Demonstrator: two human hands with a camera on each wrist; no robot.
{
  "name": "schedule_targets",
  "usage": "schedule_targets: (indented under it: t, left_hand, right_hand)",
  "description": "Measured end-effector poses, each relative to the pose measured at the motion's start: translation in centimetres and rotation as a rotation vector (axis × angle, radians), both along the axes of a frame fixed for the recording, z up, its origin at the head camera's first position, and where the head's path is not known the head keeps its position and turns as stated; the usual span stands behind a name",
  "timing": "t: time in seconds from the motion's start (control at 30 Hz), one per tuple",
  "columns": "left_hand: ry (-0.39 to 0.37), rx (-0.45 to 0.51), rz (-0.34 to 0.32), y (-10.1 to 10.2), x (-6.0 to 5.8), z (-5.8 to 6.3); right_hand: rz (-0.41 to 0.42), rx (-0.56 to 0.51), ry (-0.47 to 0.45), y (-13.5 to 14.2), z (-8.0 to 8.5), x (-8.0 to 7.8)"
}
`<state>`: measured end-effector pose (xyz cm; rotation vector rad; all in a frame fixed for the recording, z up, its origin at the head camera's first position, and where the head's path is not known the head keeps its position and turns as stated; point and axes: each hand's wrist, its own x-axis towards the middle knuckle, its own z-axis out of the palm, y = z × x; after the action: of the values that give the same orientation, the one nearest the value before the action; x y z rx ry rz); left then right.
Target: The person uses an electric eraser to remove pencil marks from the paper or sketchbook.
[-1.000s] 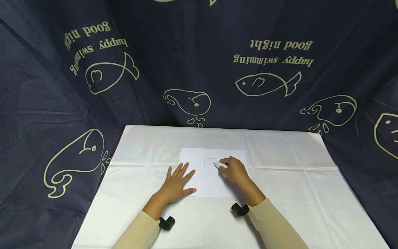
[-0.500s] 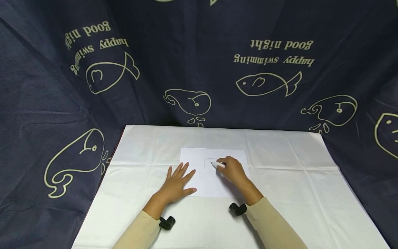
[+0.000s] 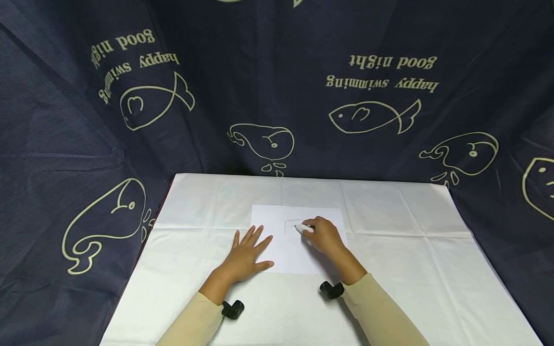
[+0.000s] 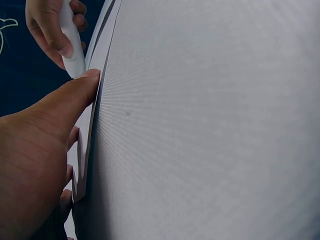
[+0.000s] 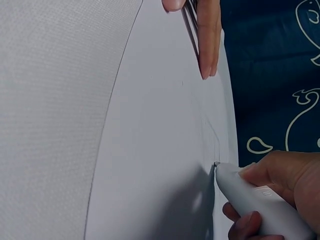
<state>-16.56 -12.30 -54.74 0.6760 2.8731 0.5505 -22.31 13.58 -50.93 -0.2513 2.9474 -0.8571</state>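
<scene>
A white sheet of paper (image 3: 283,257) lies on the white cloth. My left hand (image 3: 242,258) rests with spread, straight fingers on its left edge; the thumb (image 4: 75,95) reaches over the near edge in the left wrist view. With thumb and fingers, my right hand (image 3: 326,238) grips a thick white pen (image 5: 250,197). The pen's small dark tip meets the paper in the right wrist view. Thin grey lines (image 3: 289,221), part of a boxy outline, show just left of the tip. The fingers hide part of the pen's body.
The white cloth (image 3: 398,269) covers the table and has fold creases. A dark blue curtain (image 3: 277,72) with fish and whale prints hangs behind and at both sides. Small black wrist devices sit below my left hand (image 3: 232,310) and my right hand (image 3: 332,290).
My right hand has shifted slightly left with the pen since one second ago, then barely moved. The left hand stays in place on the paper.
</scene>
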Motion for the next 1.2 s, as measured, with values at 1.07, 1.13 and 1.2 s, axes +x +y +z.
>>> schedule_targets:
  t: [1.07, 1.13, 1.2]
  left_hand:
    - [-0.002, 0.013, -0.001, 0.09, 0.08, 0.35]
    - [-0.005, 0.01, 0.0, 0.1, 0.07, 0.32]
    - [-0.006, 0.007, 0.002, 0.1, 0.08, 0.25]
  right_hand:
    - [-0.01, -0.011, -0.012, 0.21, -0.26, 0.06]
    - [-0.009, -0.018, -0.008, 0.15, -0.36, 0.03]
    - [-0.006, -0.022, -0.002, 0.06, -0.46, 0.02]
